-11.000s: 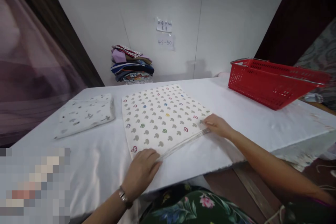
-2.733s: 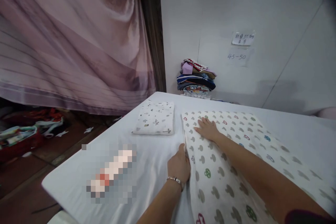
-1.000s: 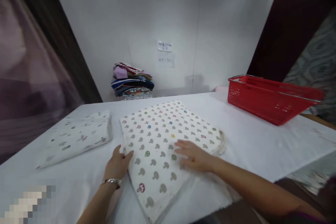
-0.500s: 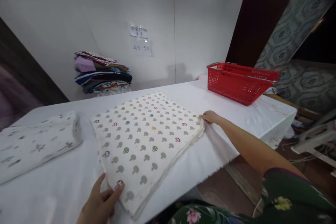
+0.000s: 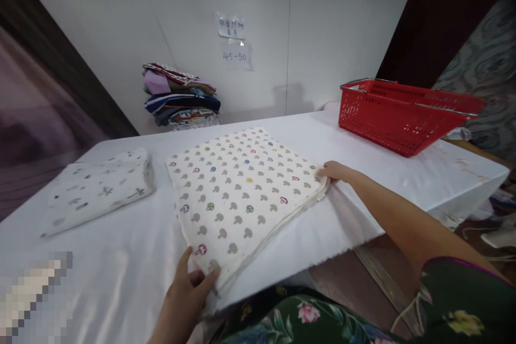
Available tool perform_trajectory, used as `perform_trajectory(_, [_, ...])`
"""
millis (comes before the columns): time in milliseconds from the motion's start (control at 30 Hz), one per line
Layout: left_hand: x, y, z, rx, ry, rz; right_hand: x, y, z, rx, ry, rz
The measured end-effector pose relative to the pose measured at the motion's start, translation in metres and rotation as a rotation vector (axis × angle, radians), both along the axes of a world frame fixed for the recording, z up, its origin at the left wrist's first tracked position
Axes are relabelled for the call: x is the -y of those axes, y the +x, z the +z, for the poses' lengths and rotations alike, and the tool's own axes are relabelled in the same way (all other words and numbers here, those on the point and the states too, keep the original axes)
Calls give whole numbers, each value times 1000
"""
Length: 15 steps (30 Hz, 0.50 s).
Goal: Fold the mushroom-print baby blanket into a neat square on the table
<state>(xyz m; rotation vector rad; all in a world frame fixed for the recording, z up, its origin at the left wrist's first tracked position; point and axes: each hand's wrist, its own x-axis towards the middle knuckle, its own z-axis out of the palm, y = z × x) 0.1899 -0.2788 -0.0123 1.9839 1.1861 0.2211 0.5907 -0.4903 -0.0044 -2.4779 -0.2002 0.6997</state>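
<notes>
A cream cloth (image 5: 242, 188) with grey and coloured mushroom prints lies flat on the white-covered table, folded into several layers that show along its front edge. My left hand (image 5: 187, 293) is closed on the near corner, with the thumb on top and the other fingers at the left edge. At the right corner, my right hand (image 5: 336, 171) pinches the layers between thumb and fingers. Left of it lies another folded white cloth (image 5: 100, 188) with leaf-like prints, apart from both hands.
A red plastic basket (image 5: 403, 118) with metal handles stands at the back right of the table (image 5: 363, 215). Folded fabrics (image 5: 181, 99) are stacked against the wall. Paper signs (image 5: 236, 56) hang above. A pixelated patch covers the lower left.
The view has turned, so everything appears farther right and slightly higher. My left thumb has shifted closer to the cloth's near corner. My right hand still holds the right corner.
</notes>
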Motion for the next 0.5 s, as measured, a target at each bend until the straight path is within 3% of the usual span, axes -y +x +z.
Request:
perform_trajectory(167, [10, -7, -5, 51, 125, -4, 8, 6, -11, -71, 182, -87])
perform_trajectory(267, [15, -11, -8, 117, 156, 14, 16, 8, -16, -167, 306, -45])
perform_trajectory(500, [10, -15, -31, 469, -112, 127, 27, 0, -27, -330, 573, -8])
